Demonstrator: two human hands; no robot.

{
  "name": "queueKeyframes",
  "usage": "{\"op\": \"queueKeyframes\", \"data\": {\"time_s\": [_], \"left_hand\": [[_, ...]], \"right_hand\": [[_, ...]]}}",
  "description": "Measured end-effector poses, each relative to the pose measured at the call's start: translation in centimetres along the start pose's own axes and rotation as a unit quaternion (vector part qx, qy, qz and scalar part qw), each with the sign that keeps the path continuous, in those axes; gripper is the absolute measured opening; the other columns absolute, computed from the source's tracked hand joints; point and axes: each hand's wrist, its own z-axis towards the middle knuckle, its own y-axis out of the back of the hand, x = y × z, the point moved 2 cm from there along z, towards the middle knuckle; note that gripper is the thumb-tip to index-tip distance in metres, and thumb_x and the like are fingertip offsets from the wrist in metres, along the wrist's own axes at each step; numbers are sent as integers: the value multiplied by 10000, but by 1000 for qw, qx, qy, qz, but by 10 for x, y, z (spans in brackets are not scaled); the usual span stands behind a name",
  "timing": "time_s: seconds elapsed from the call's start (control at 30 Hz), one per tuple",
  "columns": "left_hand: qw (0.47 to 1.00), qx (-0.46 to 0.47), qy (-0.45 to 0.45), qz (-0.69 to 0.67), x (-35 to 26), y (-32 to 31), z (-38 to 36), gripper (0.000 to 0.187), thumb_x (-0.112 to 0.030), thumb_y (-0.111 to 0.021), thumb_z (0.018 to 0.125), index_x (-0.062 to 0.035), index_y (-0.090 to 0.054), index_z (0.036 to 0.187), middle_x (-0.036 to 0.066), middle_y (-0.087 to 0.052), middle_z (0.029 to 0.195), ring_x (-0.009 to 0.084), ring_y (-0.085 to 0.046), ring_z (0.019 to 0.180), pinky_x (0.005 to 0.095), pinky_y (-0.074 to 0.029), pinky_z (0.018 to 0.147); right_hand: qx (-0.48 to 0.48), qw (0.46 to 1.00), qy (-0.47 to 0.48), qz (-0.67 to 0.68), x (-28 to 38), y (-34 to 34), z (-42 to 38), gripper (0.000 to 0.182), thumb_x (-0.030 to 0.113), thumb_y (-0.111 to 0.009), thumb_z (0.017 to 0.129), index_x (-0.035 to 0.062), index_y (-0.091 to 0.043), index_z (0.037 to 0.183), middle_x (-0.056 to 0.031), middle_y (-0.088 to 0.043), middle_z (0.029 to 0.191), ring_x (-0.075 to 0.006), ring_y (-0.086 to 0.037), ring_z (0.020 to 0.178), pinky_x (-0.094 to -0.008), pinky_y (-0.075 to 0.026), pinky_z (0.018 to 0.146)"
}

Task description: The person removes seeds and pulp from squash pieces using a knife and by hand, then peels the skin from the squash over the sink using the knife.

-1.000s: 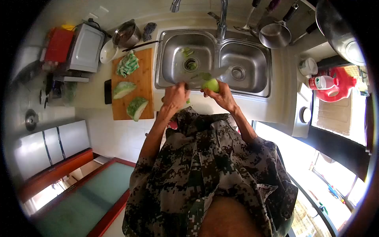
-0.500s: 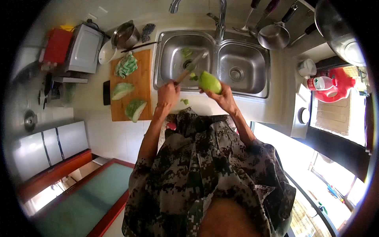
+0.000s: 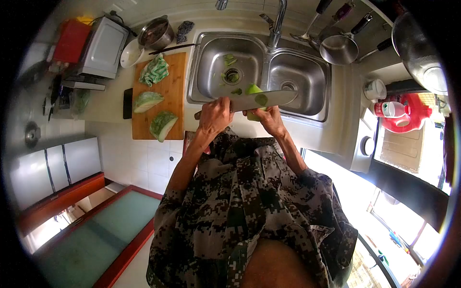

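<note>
My left hand is closed around the handle of a kitchen knife. The broad blade points right and lies across a pale green, round-ended vegetable, hiding much of it. A small green slice shows on the blade. My right hand grips the vegetable from the near side, at the sink's front edge. Green peelings lie in the left basin of the steel sink, around the drain.
On the left, a wooden cutting board carries two cabbage wedges and a crumpled green-and-white cloth. Behind it stand a metal pot and a white bowl. The faucet rises behind the sink. A saucepan hangs at the right.
The knife has swung from pointing away over the left basin to lying sideways across the vegetable. Green scraps previously on the counter's front edge no longer show. The whole view has shifted slightly.
</note>
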Motion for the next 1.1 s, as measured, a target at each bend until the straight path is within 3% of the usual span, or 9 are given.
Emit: {"op": "queueKeyframes", "data": {"time_s": [0.27, 0.4, 0.47, 0.57, 0.73, 0.83, 0.9, 0.97, 1.1], "left_hand": [[1000, 0, 12, -5, 4, -4, -3, 220, -164, -657, 768, -19, -493, 785, 133, -557, 646, 291, -606, 550, 371, -515, 516], [998, 13, 46, -27, 20, -5, -2, 211, -173, -647, 790, -1, -524, 807, 166, -599, 674, 314, -620, 568, 393, -516, 534], [966, 110, 223, -67, 50, -11, 1, 218, -180, -645, 800, 16, -555, 835, 201, -632, 708, 327, -638, 596, 402, -514, 547], [973, 98, 205, -47, 57, 4, -6, 226, -185, -640, 809, 24, -574, 859, 225, -647, 733, 329, -650, 614, 396, -515, 553], [999, 31, 13, -43, 12, 15, -6, 222, -165, -652, 763, 5, -520, 812, 162, -587, 672, 323, -615, 587, 394, -505, 535], [997, 40, 23, -57, 10, 14, -2, 206, -142, -626, 779, 1, -535, 895, 194, -594, 632, 346, -624, 575, 427, -510, 549], [997, 30, 21, -63, 28, 3, 2, 180, -142, -604, 799, 27, -546, 824, 207, -596, 633, 347, -618, 561, 431, -503, 541], [943, 196, 263, -60, 78, -30, -5, 279, -201, -571, 830, 61, -572, 732, 230, -585, 624, 371, -616, 586, 449, -500, 557], [926, 167, 323, -98, 62, 5, -12, 335, -235, -528, 867, 63, -593, 728, 258, -597, 643, 391, -622, 614, 477, -498, 585]], "right_hand": [[-29, 999, -6, -32, -5, -3, 2, 190, 121, -612, 822, -14, -604, 955, -72, -646, 853, -147, -603, 777, -304, -505, 698], [26, 1000, -15, -7, 11, -7, -3, 213, 149, -632, 820, -23, -622, 945, -86, -660, 876, -143, -609, 778, -304, -512, 694], [56, 998, 4, 2, 19, -11, -6, 212, 150, -627, 827, -25, -626, 946, -92, -664, 884, -142, -614, 780, -299, -513, 692], [70, 997, -4, -30, 26, -9, -6, 191, 128, -617, 832, -18, -626, 955, -98, -666, 887, -146, -623, 786, -293, -523, 694], [57, 995, -14, -78, 14, -2, 0, 209, 97, -684, 798, -3, -632, 973, -109, -673, 909, -158, -637, 799, -305, -543, 706], [75, 993, -16, -89, 13, 1, 1, 248, 79, -695, 786, -3, -636, 1012, -107, -677, 914, -158, -644, 803, -304, -545, 699], [85, 989, -20, -115, 19, 1, -2, 264, 70, -693, 784, -8, -636, 1030, -105, -681, 907, -162, -649, 807, -305, -547, 709], [97, 985, -23, -142, 21, -1, -7, 281, 60, -691, 781, -12, -636, 1048, -104, -684, 901, -165, -654, 811, -305, -550, 718], [62, 990, 10, -129, 22, 2, -8, 288, 108, -707, 793, -34, -641, 1036, -115, -694, 892, -172, -665, 839, -305, -551, 748]]}}
